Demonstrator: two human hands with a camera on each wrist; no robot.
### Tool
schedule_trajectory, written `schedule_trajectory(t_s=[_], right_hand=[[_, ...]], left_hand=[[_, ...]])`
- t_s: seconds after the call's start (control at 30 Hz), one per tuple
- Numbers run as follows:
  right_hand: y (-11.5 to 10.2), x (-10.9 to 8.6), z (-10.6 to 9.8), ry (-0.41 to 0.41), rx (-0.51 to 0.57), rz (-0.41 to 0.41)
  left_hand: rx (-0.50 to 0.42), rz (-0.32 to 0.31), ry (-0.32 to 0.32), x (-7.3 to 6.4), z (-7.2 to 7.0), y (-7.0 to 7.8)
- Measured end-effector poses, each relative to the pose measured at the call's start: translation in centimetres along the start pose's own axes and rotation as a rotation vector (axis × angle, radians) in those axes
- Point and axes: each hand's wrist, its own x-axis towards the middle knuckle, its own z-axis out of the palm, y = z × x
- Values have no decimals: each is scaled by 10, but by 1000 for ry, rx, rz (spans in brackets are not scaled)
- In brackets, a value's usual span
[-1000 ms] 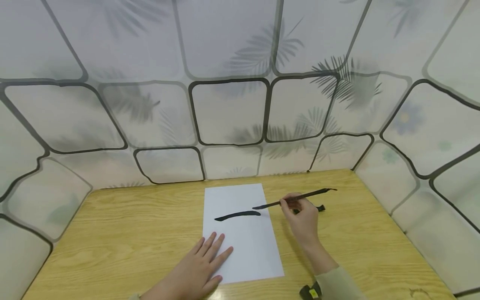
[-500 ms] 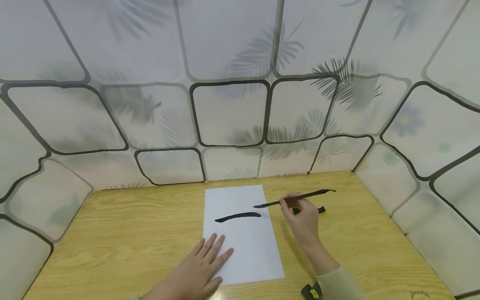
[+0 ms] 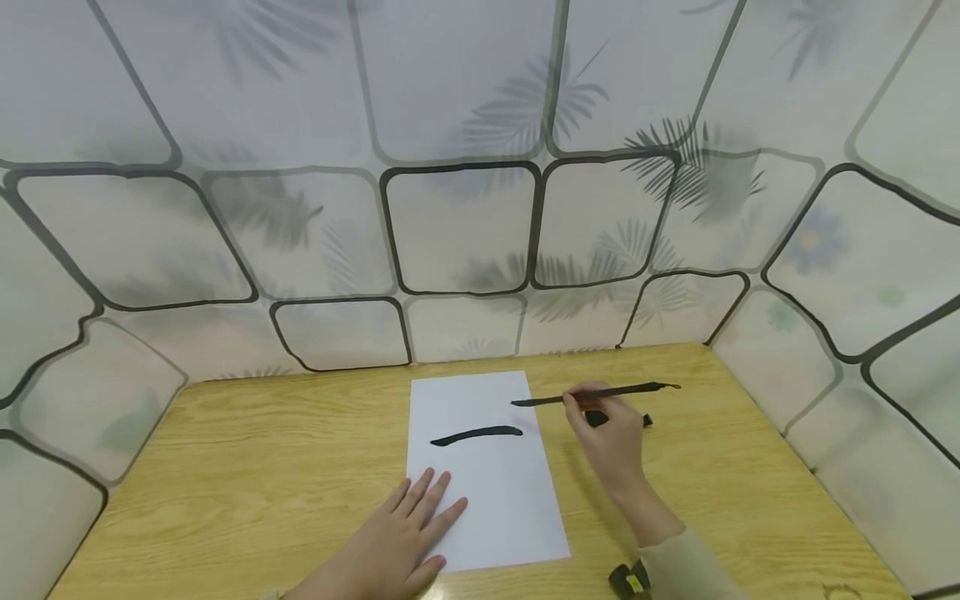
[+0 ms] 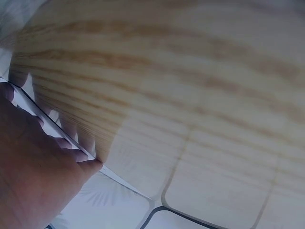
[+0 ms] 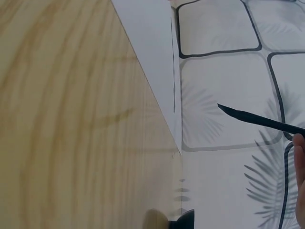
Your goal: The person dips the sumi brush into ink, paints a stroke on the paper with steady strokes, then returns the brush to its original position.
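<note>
A white sheet of paper (image 3: 495,517) lies on the wooden table, bearing one thick, nearly horizontal black ink stroke (image 3: 477,433). Over its lower left edge my left hand (image 3: 401,533) rests palm down, fingers spread. My right hand (image 3: 611,429) pinches a dark ink brush (image 3: 626,390) between thumb and fingers, just right of the sheet. The brush lies almost level, its black tip pointing left over the paper above the stroke's right end. In the right wrist view the brush tip (image 5: 243,115) shows dark and pointed, with only the hand's edge visible.
Behind the right hand a small black object (image 3: 647,421) sits on the table, mostly hidden. A black item with a yellow-green mark (image 3: 628,581) is beside the right sleeve. Patterned fabric walls (image 3: 465,225) enclose the table (image 3: 262,467) at the back and sides.
The right hand has shifted slightly right, and the brush tip has moved a little toward the sheet's far end, leaving the brush more level. The left hand stays in place.
</note>
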Motion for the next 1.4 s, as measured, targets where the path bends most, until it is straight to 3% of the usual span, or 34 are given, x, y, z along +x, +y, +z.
schedule_trajectory(t_s=[0.27, 0.47, 0.93, 1.17, 1.4], right_hand=[[2, 2, -3, 29, 42, -117], [2, 5, -5, 40, 40, -180], [7, 13, -7, 165, 137, -463], [6, 16, -9, 214, 109, -554], [7, 17, -12, 246, 16, -678]], left_hand=[[27, 11, 49, -1, 1, 1], [22, -3, 20, 0, 1, 0], [33, 10, 39, 0, 4, 0], [-1, -2, 7, 0, 1, 0], [10, 6, 21, 0, 1, 0]])
